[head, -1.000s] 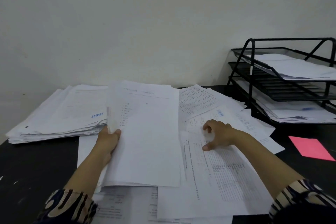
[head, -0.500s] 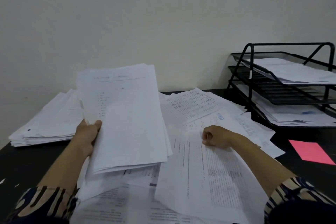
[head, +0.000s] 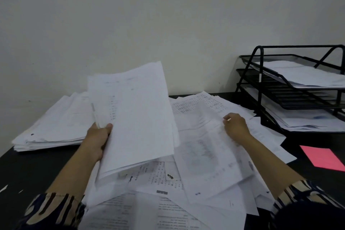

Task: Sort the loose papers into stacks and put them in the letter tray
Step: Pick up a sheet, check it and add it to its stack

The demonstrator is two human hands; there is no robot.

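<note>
My left hand (head: 98,139) grips a thick sheaf of white papers (head: 138,115) by its left edge and holds it tilted above the desk. My right hand (head: 235,127) rests on a printed sheet (head: 207,153) of the loose papers (head: 164,200) spread across the desk, fingers curled onto its far edge. A black wire letter tray (head: 259,80) with three tiers stands at the right against the wall; its top and bottom tiers hold papers, the middle tier looks bare.
A tall neat stack of white papers (head: 56,129) lies at the back left. A pink sheet (head: 324,158) lies on the black desk (head: 28,170) in front of the tray. A pale wall closes off the back.
My left hand has lifted the sheaf off the desk and tilted it upward. My right hand has shifted slightly right on the printed sheet, which has crumpled up a little.
</note>
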